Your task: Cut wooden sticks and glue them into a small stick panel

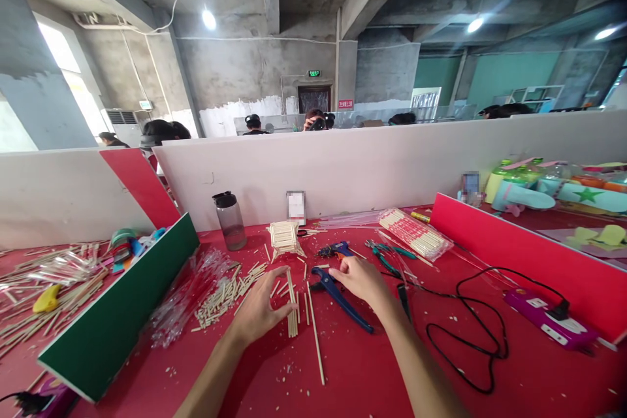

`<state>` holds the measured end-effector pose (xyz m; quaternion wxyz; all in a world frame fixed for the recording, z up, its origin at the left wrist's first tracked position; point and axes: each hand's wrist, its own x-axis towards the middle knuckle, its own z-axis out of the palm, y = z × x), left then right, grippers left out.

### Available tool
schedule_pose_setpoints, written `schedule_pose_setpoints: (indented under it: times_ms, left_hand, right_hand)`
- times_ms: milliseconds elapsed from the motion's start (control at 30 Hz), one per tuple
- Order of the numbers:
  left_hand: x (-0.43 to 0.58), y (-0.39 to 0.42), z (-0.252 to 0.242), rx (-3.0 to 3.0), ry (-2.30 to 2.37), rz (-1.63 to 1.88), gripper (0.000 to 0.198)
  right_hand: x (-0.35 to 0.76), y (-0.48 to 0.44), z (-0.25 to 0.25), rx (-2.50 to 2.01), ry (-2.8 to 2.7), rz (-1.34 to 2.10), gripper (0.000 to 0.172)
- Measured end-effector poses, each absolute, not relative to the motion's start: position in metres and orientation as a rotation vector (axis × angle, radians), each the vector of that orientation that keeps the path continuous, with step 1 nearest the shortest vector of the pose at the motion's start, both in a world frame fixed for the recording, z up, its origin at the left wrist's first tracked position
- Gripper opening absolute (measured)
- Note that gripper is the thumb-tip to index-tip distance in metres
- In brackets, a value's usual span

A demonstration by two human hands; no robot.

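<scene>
My left hand (262, 312) is over the table with its thumb and fingers apart. Its fingertips reach the far end of a small row of thin wooden sticks (292, 323), and the thumb lies across them. With fingers curled, my right hand (362, 282) grips the head end of a blue-handled cutter (345, 305), which rests slantwise on the table. Between the hands lie a few loose sticks, including one long stick (316, 343). Beyond them stands a small structure built of sticks (285, 238). A blue glue gun (336, 249) lies just past my right hand.
Short cut sticks (228, 294) and clear plastic wrapping (183, 304) lie left. A dark bottle (229, 222) stands behind. Green-handled pliers (385, 259), a packet of sticks (416, 233), black cable and a purple power strip (551, 319) are right. Green (122, 310) and red dividers flank the space.
</scene>
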<state>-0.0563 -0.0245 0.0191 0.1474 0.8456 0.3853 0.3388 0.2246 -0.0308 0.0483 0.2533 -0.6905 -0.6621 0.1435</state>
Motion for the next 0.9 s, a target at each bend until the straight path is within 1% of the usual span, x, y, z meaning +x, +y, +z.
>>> schedule_pose_setpoints:
  times_ms: [33,133,233,367,433,533,633,733,900]
  left_hand:
    - [-0.057,-0.024,0.018,2.427,1.120,0.977,0.066]
    - [-0.059,-0.021,0.015,2.412,1.141,0.983,0.066]
    - [-0.060,-0.018,0.014,2.402,1.159,0.989,0.066]
    - [-0.062,-0.016,0.014,2.389,1.183,1.014,0.063]
    - [-0.062,-0.015,0.014,2.387,1.194,1.011,0.063]
    - [-0.063,-0.013,0.013,2.384,1.196,1.000,0.063]
    - [-0.062,-0.012,0.012,2.385,1.192,0.979,0.064]
    - [-0.061,-0.011,0.009,2.402,1.168,0.955,0.063]
    - [-0.057,-0.010,0.004,2.428,1.127,0.931,0.062]
  right_hand:
    - [0.230,-0.032,0.047,-1.965,-1.868,0.376,0.038]
    - [0.234,-0.037,0.042,-2.056,-2.074,0.506,0.044]
    - [0.227,-0.039,0.041,-2.067,-2.134,0.521,0.041]
    - [0.226,-0.039,0.047,-2.022,-2.042,0.408,0.039]
    - [0.232,-0.037,0.048,-2.005,-1.980,0.368,0.035]
    - [0.246,-0.030,0.042,-2.046,-1.936,0.355,0.022]
    - [0.262,-0.019,0.033,-2.082,-1.796,0.231,0.018]
    - [0.271,-0.008,0.023,-2.088,-1.714,0.088,0.020]
    - [0.264,0.005,0.012,-2.144,-1.723,0.029,0.030]
